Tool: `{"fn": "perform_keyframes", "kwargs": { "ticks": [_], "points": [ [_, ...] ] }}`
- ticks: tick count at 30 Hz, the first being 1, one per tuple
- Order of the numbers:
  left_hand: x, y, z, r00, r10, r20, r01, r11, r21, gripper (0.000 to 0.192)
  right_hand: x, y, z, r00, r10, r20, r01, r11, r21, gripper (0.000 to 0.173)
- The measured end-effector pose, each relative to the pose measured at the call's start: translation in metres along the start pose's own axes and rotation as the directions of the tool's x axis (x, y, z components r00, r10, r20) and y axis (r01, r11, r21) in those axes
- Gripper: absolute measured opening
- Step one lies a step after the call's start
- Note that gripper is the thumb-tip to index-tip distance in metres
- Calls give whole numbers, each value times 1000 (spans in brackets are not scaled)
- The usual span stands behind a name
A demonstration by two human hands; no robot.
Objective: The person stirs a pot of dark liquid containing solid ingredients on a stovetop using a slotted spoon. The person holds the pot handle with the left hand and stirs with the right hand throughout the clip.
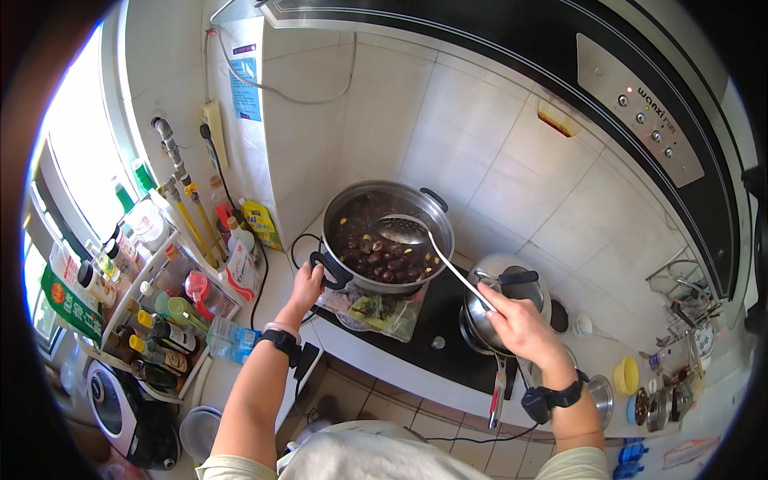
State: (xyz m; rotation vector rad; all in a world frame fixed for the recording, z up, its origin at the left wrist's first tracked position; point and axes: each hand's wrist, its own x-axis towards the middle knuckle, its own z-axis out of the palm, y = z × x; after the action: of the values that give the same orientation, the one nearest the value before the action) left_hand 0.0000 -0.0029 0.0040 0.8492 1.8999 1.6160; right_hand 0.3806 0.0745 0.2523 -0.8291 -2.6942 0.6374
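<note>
A wide metal pot (446, 231) holds dark broth crowded with dark brown rounded pieces of food (384, 259) and small yellow bits. My left hand (308, 284) grips the pot's black side handle (333, 275). In my right hand (517, 321) is the long handle of a metal skimmer (454, 264). Its perforated bowl (403, 230) lies tilted at the surface of the broth, near the middle of the pot. A few small pieces or drops may sit in the bowl, but glare hides this.
A plastic bag with greens (384, 309) lies below the pot's front. On the right, a lidded metal pan (482, 315) and a kettle-like vessel share the black cooktop (420, 354). Bottles crowd a white rack (198, 369) at left. A range hood (510, 45) hangs above; a black cord (266, 270) runs along the left counter.
</note>
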Motion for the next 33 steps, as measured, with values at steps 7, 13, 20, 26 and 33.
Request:
{"fn": "perform_keyframes", "kwargs": {
  "ticks": [7,13,20,26,33],
  "points": [
    [-2,2,1,999,-26,23,27,998,-61,27,-1,-15,-46,971,15,239,5,996,-84,41],
    [-4,6,-1,1000,-12,26,13,999,-47,27,26,2,-3,965,-14,261,50,990,-129,39],
    [-3,5,-1,1000,-10,17,11,998,-58,30,37,20,44,993,19,113,8,971,-238,41],
    [-1,2,-1,999,-38,20,39,999,-38,30,53,38,68,999,-25,-26,18,975,-219,38],
    [2,-4,-1,1000,-4,16,4,1000,-15,29,77,64,82,994,38,-99,-60,971,-232,38]
  ]
}}
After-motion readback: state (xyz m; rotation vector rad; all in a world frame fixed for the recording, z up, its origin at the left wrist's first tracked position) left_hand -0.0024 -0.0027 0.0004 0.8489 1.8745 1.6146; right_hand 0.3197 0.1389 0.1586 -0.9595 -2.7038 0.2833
